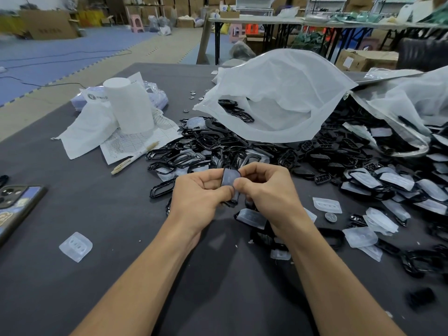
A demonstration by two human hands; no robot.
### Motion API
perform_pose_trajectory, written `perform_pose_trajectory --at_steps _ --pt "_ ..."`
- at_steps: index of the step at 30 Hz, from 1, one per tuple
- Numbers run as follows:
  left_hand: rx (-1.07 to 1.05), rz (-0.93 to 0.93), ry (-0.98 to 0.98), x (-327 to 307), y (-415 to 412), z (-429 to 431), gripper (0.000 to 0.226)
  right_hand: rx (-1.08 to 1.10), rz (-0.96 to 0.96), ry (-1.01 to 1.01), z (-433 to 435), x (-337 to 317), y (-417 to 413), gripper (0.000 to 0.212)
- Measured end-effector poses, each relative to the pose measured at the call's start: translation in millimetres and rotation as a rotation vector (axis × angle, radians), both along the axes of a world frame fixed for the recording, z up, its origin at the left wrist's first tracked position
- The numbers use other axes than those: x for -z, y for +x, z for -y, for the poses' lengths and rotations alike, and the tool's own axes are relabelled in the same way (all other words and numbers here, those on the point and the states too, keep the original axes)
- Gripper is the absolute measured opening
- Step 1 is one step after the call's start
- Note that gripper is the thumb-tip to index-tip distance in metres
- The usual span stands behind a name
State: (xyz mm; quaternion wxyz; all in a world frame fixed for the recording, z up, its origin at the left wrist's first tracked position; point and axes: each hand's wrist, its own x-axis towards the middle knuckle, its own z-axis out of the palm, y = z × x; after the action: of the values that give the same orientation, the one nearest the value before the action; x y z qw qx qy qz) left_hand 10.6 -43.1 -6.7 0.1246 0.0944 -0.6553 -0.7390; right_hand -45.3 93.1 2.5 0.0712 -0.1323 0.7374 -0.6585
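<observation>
blue floor mats (60, 48), folding tables (254, 20), stacked cardboard boxes (48, 24).

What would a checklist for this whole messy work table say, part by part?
Surface: dark grey table, with small white crumbs.
Job's things: padded black frame held up between both hands; pile of black frames behind it; loose clear pads around.
Clutter: phone, pen, paper sheet, white roll, open white bag.
Hands: left hand and right hand both pinch the padded black frame with curled fingers.
Cables: thin black cable on the floor, far left; nothing seen on the table.
Surroundings: cardboard boxes, folding table, pink stool.
</observation>
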Motion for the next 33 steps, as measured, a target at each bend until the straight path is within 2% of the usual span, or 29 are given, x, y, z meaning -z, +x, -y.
perform_pose_trajectory --at_steps 7,11,15,20,25,28,31,33 --pt "0.033 0.009 0.053 -1.3 -1.0 -2.6 0.028 0.121 -0.030 0.032 -0.2 0.1 0.3 0.018" --pt "-0.033 0.047 0.033 -1.8 -2.1 -3.0 0.034 0.031 -0.022 0.022 -1.2 -1.5 4.4 0.010" --pt "-0.090 0.072 0.069 -2.1 -4.2 -1.5 0.030 0.022 -0.065 0.121 -0.3 -1.1 7.6 0.021" --pt "-0.190 0.095 0.138 -0.2 -8.1 0.0 0.026 0.054 -0.135 0.168 1.9 -3.1 11.6 0.021" --pt "-0.187 0.108 0.091 0.0 -6.3 1.6 0.025 0.108 -0.168 0.184 0.8 -3.3 14.2 0.023" --pt "-0.205 0.138 -0.036 -0.7 -6.0 5.4 0.012 0.163 -0.165 0.193 -2.7 -2.7 11.5 0.021" --pt "-0.259 0.153 -0.084 0.1 -7.5 6.2 0.011 0.187 -0.243 0.243 -2.1 -5.1 12.8 0.019" --pt "-0.244 0.172 -0.061 1.5 -7.7 2.5 0.011 0.117 -0.321 0.331 1.5 -6.3 18.7 0.031"
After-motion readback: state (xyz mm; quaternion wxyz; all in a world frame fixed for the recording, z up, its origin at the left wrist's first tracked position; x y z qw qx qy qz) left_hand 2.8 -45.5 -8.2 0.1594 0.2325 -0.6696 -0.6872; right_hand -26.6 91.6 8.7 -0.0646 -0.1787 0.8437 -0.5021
